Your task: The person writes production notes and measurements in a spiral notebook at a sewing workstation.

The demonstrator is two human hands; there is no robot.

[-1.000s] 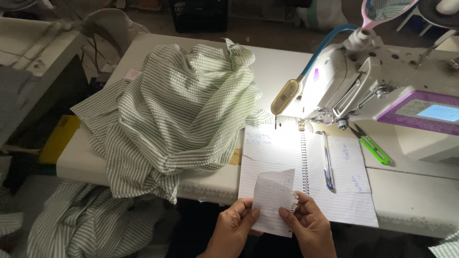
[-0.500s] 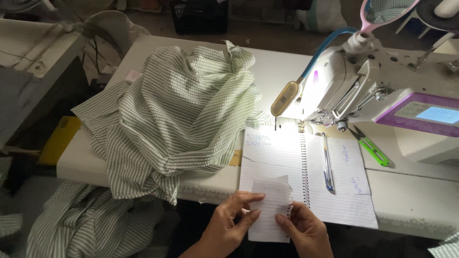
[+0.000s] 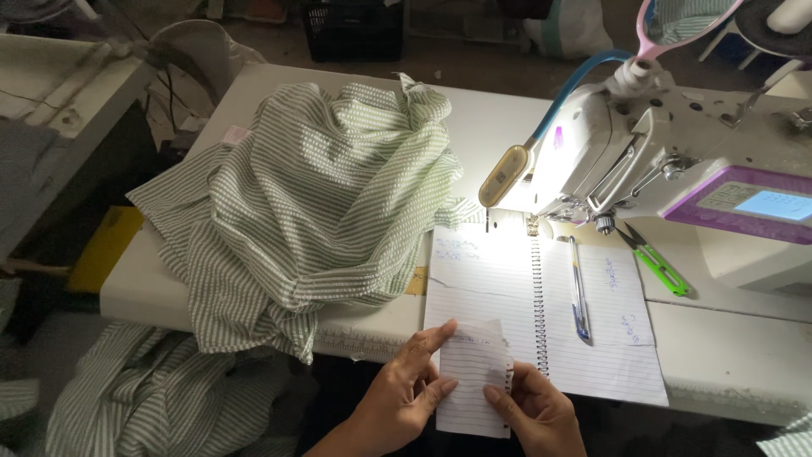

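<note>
L hand (image 3: 404, 391) & R hand (image 3: 533, 412): both pinching paper slip (image 3: 474, 377), L on left edge, R on lower right edge. Slip lined, torn top, held over table edge, overlapping lower left of notebook (image 3: 541, 313). Pen (image 3: 578, 292) lying on notebook, right of spiral. Striped cloth (image 3: 313, 211) heaped left. Sewing machine (image 3: 677, 161) behind, lamp (image 3: 506, 176) lit. Green snips (image 3: 658, 264) right of pen

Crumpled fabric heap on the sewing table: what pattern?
Fine green-and-white stripes on the crumpled fabric heap, clearest in the head view.
</note>
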